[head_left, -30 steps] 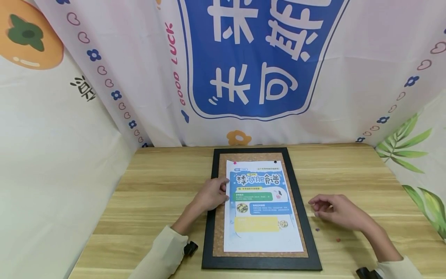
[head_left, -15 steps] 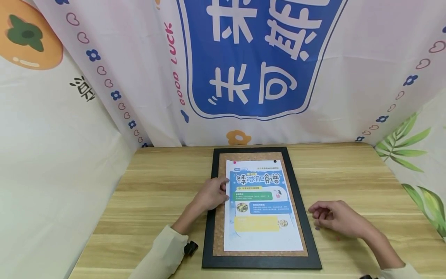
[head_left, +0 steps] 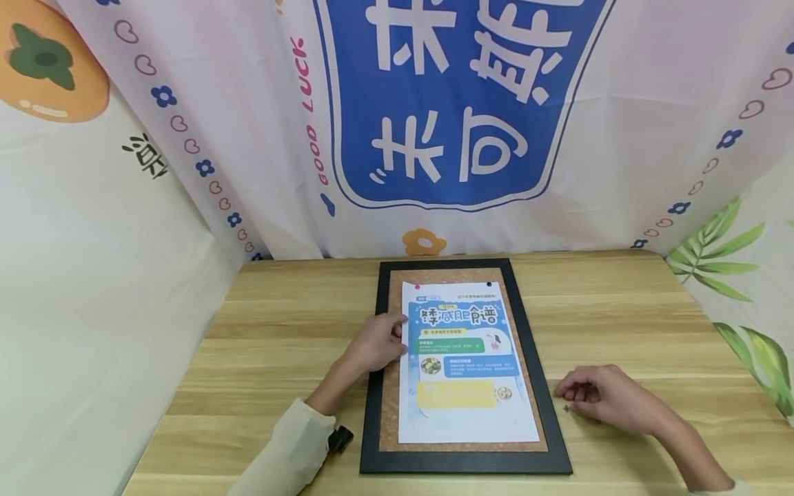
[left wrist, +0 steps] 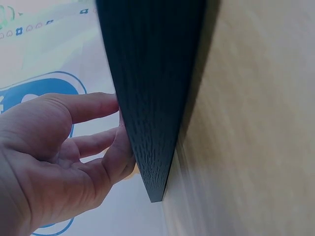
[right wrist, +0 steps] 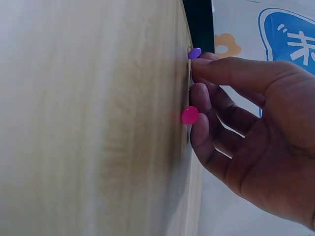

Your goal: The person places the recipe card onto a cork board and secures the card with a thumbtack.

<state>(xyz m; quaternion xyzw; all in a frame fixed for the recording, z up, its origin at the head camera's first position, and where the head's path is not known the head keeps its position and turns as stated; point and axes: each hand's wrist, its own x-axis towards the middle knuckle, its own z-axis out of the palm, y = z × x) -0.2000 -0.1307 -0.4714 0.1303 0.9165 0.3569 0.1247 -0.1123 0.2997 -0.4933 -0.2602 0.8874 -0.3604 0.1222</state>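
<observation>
On the wood-grain tabletop (head_left: 285,344), a black-framed cork board (head_left: 465,463) carries the printed poster (head_left: 468,362). The left hand (head_left: 375,341), thumb and forefinger apart, touches the poster's left edge. The right hand (head_left: 611,396) meets a purple pushpin (right wrist: 195,52); whether pinched cannot be determined. Behind hangs a printed curtain (head_left: 633,138).

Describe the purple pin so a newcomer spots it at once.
On the wooden table, look just right of the black-framed board. Close to the right hand is the small purple pin; its colour sets it apart from the pink pin nearby.
</observation>
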